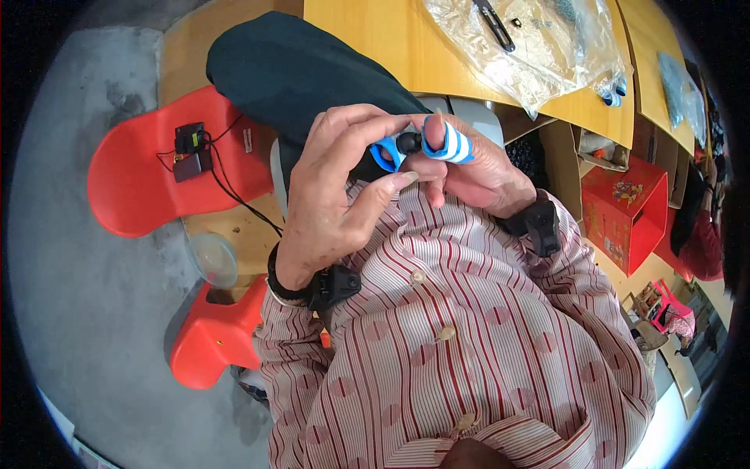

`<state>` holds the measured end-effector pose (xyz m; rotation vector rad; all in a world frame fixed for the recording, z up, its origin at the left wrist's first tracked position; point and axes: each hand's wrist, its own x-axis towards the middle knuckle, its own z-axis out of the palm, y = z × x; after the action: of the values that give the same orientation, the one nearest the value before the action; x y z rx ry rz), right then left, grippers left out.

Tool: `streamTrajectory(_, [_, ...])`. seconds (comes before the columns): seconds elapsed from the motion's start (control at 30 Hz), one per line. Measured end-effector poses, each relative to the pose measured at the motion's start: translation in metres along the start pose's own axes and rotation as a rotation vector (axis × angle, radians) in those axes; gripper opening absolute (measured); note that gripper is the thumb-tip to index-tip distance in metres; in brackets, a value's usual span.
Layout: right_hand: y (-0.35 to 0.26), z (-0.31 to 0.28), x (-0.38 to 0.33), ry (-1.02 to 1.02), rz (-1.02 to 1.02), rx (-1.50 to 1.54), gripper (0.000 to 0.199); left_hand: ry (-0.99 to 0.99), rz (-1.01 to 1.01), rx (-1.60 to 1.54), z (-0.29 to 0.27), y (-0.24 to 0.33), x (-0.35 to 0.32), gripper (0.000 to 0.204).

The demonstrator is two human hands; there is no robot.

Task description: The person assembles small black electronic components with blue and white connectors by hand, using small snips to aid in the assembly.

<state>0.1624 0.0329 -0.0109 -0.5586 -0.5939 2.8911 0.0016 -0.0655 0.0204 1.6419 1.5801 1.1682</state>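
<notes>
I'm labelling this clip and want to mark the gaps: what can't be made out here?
Head view only:
- Blue-and-black part: its shape is mostly hidden by the left hand and right hand.
- Plastic bag: cut off by the top edge, contents blurred.
- Red box: print too small.

The shirt (pixel 469 344) is cream with thin red stripes and faded red dots, and has pale buttons. Between the hands sits a small part (pixel 398 148), black with a bright blue ring; a fingertip beside it wears a blue and white striped wrap (pixel 451 146). Both wrists carry black bands (pixel 332 285). The desk (pixel 391 39) is honey yellow, and a clear bag (pixel 539 39) lies on it. The chair (pixel 148 184) and stool (pixel 215 340) are bright red, the box (pixel 629 211) red, the floor (pixel 86 328) grey.
</notes>
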Motion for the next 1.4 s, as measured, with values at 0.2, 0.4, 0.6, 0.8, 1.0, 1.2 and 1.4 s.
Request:
streamTrajectory(0.2, [0.004, -0.010, -0.001, 0.010, 0.026, 0.052, 0.049, 0.025, 0.010, 0.032, 0.003, 0.002, 0.003, 0.034])
streamTrajectory(0.4, [0.005, -0.010, -0.002, 0.030, 0.054, 0.149, 0.064, 0.055, 0.085, 0.159, 0.006, 0.006, 0.006, 0.031])
streamTrajectory(0.6, [0.008, -0.015, -0.001, 0.036, 0.076, 0.124, 0.072, 0.082, 0.107, 0.231, 0.008, 0.005, 0.006, 0.029])
streamTrajectory(0.8, [0.017, -0.028, 0.000, -0.060, 0.109, 0.239, 0.076, 0.092, 0.116, 0.243, 0.009, 0.007, 0.007, 0.027])
streamTrajectory(1.0, [0.015, -0.019, 0.000, -0.014, 0.114, 0.247, 0.075, 0.121, 0.101, 0.233, 0.011, 0.008, 0.004, 0.027])
streamTrajectory(1.2, [0.012, -0.010, 0.002, -0.019, 0.031, 0.103, 0.058, 0.129, 0.115, 0.228, 0.010, 0.004, 0.004, 0.027])
streamTrajectory(1.4, [0.012, -0.013, 0.001, -0.040, -0.206, -0.128, 0.034, 0.045, 0.079, 0.137, 0.007, 0.001, 0.002, 0.041])
